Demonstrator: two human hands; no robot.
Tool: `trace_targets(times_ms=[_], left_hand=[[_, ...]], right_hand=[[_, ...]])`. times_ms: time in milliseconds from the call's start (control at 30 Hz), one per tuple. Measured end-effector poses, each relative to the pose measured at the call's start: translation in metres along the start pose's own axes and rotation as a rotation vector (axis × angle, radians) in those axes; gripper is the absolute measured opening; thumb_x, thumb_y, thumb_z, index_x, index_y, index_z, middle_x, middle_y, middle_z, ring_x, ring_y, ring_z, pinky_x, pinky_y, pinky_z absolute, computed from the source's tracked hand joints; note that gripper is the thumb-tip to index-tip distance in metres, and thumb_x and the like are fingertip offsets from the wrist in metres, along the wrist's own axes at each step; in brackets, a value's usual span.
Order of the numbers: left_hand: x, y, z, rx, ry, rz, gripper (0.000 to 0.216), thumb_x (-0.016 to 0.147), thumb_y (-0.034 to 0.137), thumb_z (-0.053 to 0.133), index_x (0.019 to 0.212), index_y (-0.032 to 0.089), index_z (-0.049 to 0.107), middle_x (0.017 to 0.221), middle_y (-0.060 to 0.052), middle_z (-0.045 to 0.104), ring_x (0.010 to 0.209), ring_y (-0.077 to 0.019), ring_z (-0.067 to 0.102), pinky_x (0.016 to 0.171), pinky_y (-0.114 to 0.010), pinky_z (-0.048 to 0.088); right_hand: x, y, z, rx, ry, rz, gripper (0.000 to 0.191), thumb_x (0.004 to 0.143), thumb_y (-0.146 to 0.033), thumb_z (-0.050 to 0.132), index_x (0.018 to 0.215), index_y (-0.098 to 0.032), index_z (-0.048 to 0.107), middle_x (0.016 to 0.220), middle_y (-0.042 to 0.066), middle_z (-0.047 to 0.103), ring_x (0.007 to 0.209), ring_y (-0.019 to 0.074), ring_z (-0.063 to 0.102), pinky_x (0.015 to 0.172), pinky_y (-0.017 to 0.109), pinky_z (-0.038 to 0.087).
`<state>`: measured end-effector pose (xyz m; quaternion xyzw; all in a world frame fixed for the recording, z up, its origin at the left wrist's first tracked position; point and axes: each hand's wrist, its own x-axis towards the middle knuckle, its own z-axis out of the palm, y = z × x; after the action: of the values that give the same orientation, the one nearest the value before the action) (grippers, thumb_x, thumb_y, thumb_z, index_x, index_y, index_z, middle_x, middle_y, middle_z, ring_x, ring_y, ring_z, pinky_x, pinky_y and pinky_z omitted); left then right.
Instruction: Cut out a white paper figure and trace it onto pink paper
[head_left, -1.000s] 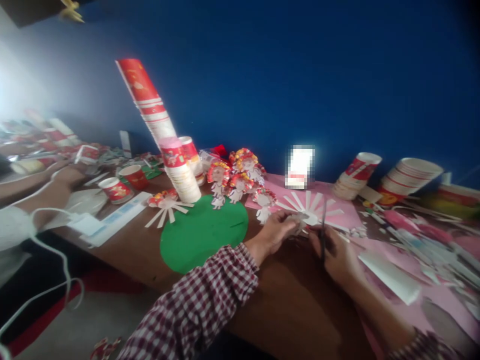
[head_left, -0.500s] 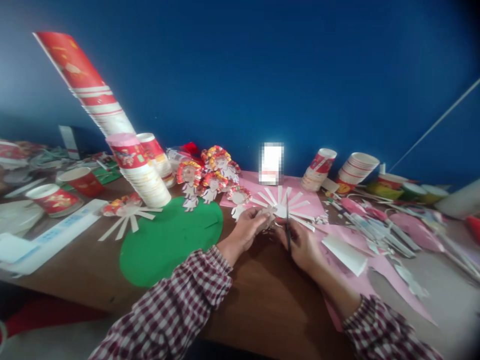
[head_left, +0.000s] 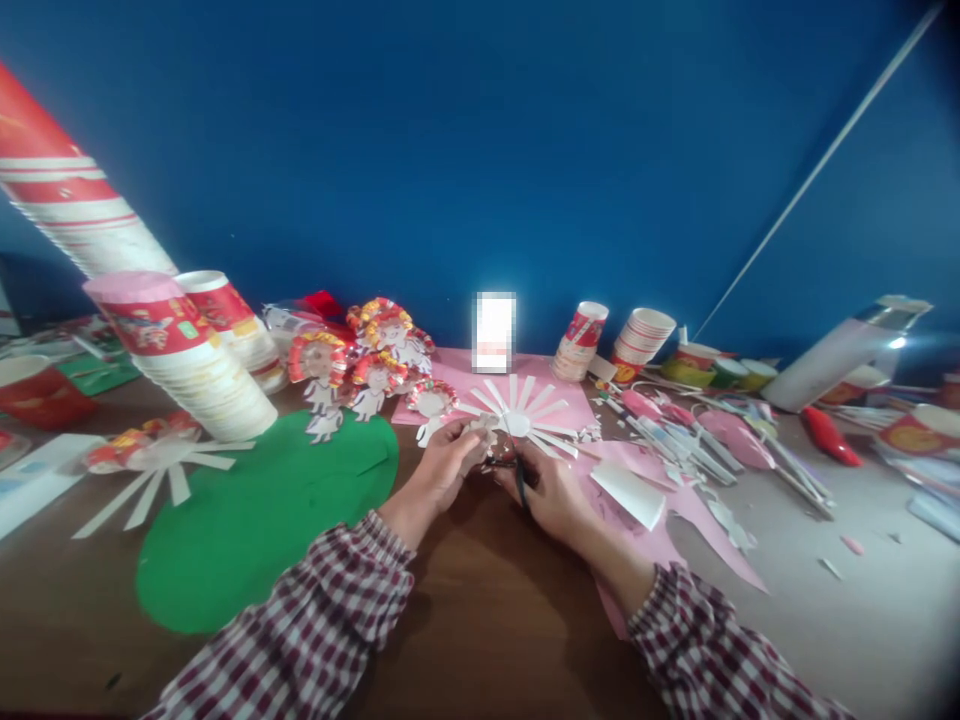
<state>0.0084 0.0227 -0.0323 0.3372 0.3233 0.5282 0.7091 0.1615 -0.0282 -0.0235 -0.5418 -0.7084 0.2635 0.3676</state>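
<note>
My left hand (head_left: 448, 462) pinches a small pale paper cutout (head_left: 484, 436) between thumb and fingers. Its outline is too small to make out fully. My right hand (head_left: 551, 492) is closed round a pair of dark-handled scissors (head_left: 520, 478), the blades up against the cutout. Just beyond both hands lies a white paper-strip fan (head_left: 517, 408), cut from a cup, on pink paper (head_left: 574, 402). To the left stand several paper figures (head_left: 375, 385) with red and gold frilled rims, beside a green paper oval (head_left: 277, 520).
Tall stacks of paper cups (head_left: 184, 350) lean at the left. Smaller cup stacks (head_left: 581, 340) stand against the blue wall. On the right are pink and white scraps (head_left: 701, 440), a silver bottle (head_left: 832, 350) and a red object (head_left: 831, 436). A bright blurred-out rectangle (head_left: 493, 332) stands at the back.
The view has turned to the right, so things sit further left and the bottle shows. The scissors have tilted and moved in closer to the cutout, which stays in my left hand.
</note>
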Motion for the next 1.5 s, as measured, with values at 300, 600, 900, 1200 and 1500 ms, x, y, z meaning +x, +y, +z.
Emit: trace_targets(times_ms=[300, 600, 900, 1200, 1500], left_hand=[[-0.001, 0.011, 0.0, 0.06, 0.028, -0.03, 0.017, 0.064, 0.025, 0.072, 0.067, 0.015, 0.059, 0.057, 0.003, 0.056, 0.05, -0.0069, 0.048, 0.051, -0.019, 0.038], [-0.004, 0.013, 0.001, 0.088, 0.036, -0.092, 0.012, 0.063, 0.022, 0.071, 0.069, 0.015, 0.063, 0.064, 0.0, 0.061, 0.058, -0.0091, 0.053, 0.056, -0.02, 0.04], [-0.001, 0.002, -0.001, 0.079, -0.064, -0.071, 0.019, 0.065, 0.026, 0.07, 0.076, 0.012, 0.062, 0.072, -0.004, 0.064, 0.065, -0.0129, 0.059, 0.062, -0.024, 0.044], [-0.006, 0.005, 0.003, 0.039, -0.09, -0.078, 0.02, 0.066, 0.028, 0.071, 0.072, 0.014, 0.058, 0.068, -0.002, 0.063, 0.063, -0.013, 0.058, 0.059, -0.025, 0.044], [-0.003, -0.001, -0.003, 0.1, -0.101, -0.083, 0.021, 0.067, 0.029, 0.071, 0.076, 0.013, 0.06, 0.07, -0.003, 0.063, 0.064, -0.0122, 0.058, 0.058, -0.023, 0.043]], right_hand=[[0.001, 0.005, 0.001, 0.031, -0.021, 0.03, 0.022, 0.079, -0.038, 0.057, 0.093, -0.022, 0.061, 0.078, 0.002, 0.067, 0.068, 0.0177, 0.06, 0.063, 0.027, 0.047], [0.0, 0.003, -0.003, 0.054, -0.112, 0.017, 0.023, 0.081, -0.039, 0.056, 0.094, -0.021, 0.06, 0.078, 0.001, 0.065, 0.068, 0.0167, 0.059, 0.062, 0.025, 0.045], [0.0, 0.007, 0.0, 0.121, -0.135, 0.018, 0.024, 0.082, -0.04, 0.056, 0.097, -0.021, 0.059, 0.08, 0.001, 0.064, 0.07, 0.0157, 0.058, 0.063, 0.024, 0.045], [0.0, 0.01, 0.001, 0.11, -0.147, 0.018, 0.025, 0.082, -0.04, 0.055, 0.097, -0.02, 0.06, 0.079, 0.001, 0.063, 0.069, 0.0149, 0.057, 0.061, 0.024, 0.044], [0.001, 0.005, -0.001, 0.117, -0.149, 0.009, 0.025, 0.083, -0.039, 0.056, 0.1, -0.021, 0.061, 0.086, 0.002, 0.066, 0.076, 0.0168, 0.059, 0.066, 0.025, 0.045]])
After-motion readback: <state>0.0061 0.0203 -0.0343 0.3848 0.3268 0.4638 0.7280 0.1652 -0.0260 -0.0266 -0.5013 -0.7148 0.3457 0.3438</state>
